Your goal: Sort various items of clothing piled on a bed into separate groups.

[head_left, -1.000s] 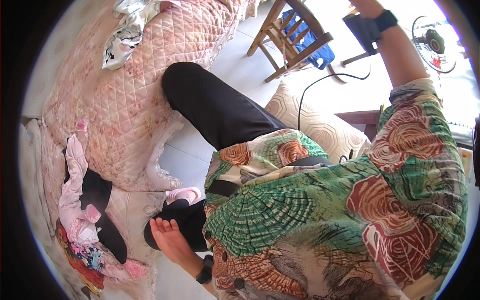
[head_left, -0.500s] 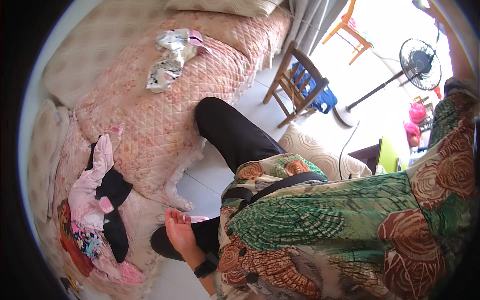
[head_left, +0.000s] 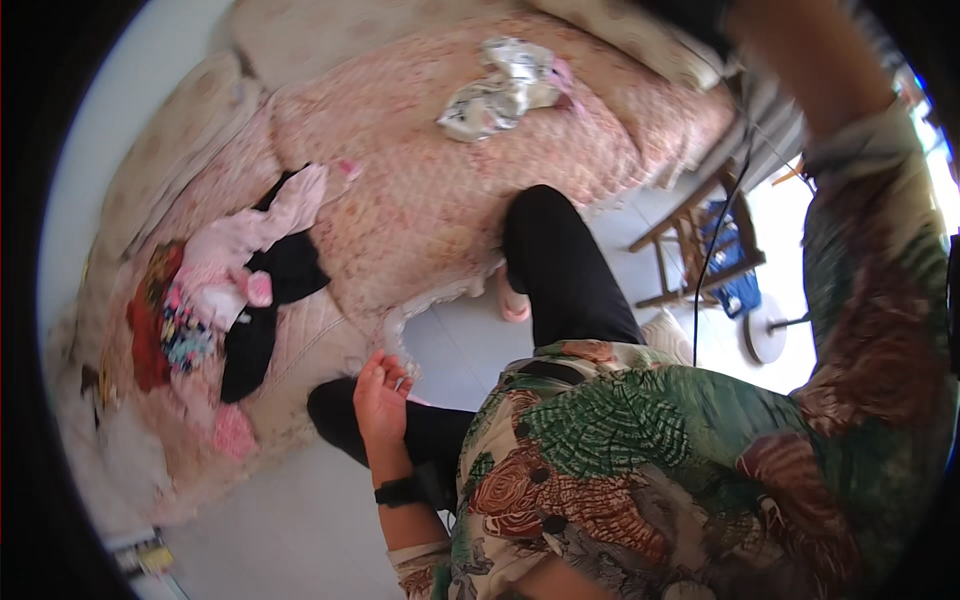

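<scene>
Loose clothes (head_left: 222, 305) lie on the quilted pink cover (head_left: 420, 190), with the left hand (head_left: 382, 405) apart from them, holding nothing visible.
The pink garment (head_left: 235, 235) and the black garment (head_left: 250, 345) look light, soft and limp; the pink one's narrow upper end seems a good place to grip. The left hand's fingers are half bent, slightly apart. Farther right, the white patterned cloth (head_left: 500, 90) seems thin, perhaps slippery, so better held by a bunched fold. The right hand is out of view; I cannot tell its fingers.

The left hand (head_left: 381, 408), loosely curled, is near clothes (head_left: 222, 255) heaped on a pink quilt (head_left: 415, 205).
</scene>
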Tool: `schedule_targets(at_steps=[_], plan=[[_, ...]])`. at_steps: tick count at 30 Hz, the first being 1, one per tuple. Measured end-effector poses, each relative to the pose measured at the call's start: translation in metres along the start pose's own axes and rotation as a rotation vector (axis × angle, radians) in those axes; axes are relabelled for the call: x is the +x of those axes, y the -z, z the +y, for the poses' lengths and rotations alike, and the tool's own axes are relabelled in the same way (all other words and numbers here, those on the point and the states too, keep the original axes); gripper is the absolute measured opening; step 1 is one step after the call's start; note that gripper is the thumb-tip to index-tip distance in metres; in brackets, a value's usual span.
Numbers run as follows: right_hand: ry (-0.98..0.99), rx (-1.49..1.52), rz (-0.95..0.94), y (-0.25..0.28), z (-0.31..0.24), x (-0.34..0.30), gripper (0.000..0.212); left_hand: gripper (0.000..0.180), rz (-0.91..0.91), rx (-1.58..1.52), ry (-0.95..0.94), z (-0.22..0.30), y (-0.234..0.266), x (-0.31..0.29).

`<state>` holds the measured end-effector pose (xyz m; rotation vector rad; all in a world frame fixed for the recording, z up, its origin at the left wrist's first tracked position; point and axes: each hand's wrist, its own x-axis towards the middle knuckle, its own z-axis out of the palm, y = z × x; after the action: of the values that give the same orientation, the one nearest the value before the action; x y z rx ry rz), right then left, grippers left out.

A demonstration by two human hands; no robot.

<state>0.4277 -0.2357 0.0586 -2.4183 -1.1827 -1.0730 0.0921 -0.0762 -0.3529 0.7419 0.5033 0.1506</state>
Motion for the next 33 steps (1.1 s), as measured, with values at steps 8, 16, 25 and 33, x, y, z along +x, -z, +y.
schedule_targets(at_steps=[8, 16, 25, 33], plan=[[-0.091, 0.28, -0.757, -0.158, -0.005, -0.322, 0.041, 0.025, 0.02, 0.185, 0.043, 0.008, -0.008, -0.002], [-0.191, 0.453, -0.4, -0.174, 0.009, -0.364, 0.01, 0.044, 0.46, 1.17, -0.703, 0.214, 0.006, 0.073], [-0.222, 0.428, -0.419, -0.173, 0.016, -0.363, 0.012, 0.075, 0.869, 1.265, -0.243, 0.319, 0.012, 0.164], [-0.2, 0.456, -0.406, -0.175, 0.01, -0.359, 0.008, 0.034, 0.863, 1.112, -0.416, 0.31, 0.07, 0.136]])
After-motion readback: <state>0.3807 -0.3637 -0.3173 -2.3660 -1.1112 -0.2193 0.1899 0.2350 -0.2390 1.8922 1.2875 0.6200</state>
